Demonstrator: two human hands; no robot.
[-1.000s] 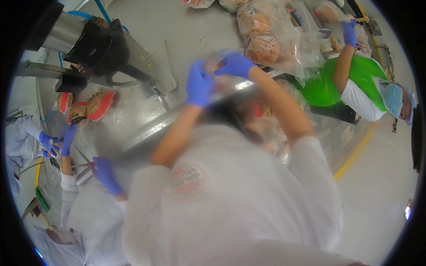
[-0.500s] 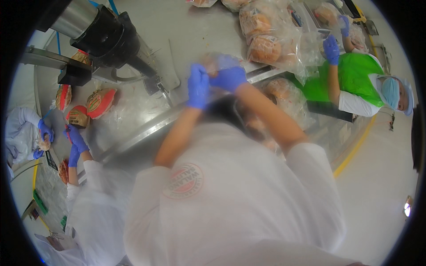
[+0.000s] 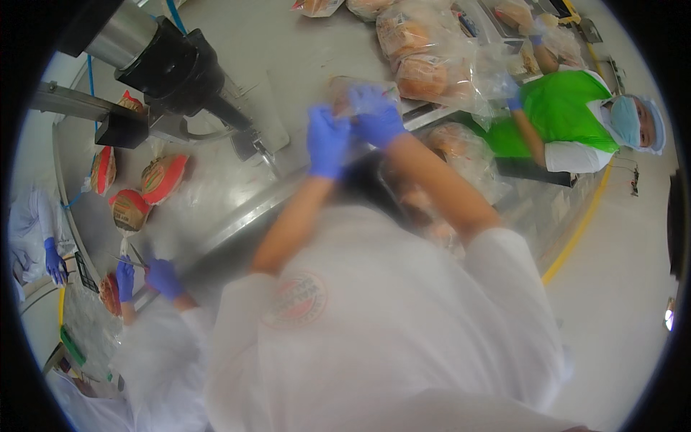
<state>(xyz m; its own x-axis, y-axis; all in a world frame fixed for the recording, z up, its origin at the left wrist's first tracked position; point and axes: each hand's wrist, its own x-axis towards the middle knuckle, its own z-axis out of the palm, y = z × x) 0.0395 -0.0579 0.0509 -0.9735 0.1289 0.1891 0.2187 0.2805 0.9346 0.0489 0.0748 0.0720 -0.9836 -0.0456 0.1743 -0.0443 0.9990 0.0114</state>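
My gloved left hand [image 3: 327,140] is closed at the near end of a small, blurred clear plastic bag [image 3: 345,85] with something pale brown inside. My gloved right hand [image 3: 377,115] grips the same bag, just to the right of the left hand, over the edge of the steel table [image 3: 227,194]. Several larger bagged round orange-brown items [image 3: 421,75] lie beyond my right hand. More bags [image 3: 457,147] sit below the table edge beside my right forearm. What exactly my fingertips pinch is smeared by motion.
A black-and-steel machine [image 3: 162,72] stands at the back left. Red-and-brown packages [image 3: 165,180] lie left of it. A co-worker in green [image 3: 561,108] is at the right. At the lower left a co-worker's hand holds scissors [image 3: 133,259]; another person in white [image 3: 32,230] is farther left.
My hands stay together on the bag, which shows more clearly above my fingers. The co-worker's hands on the right have lowered. The scissors on the left have come back into view by the packages.
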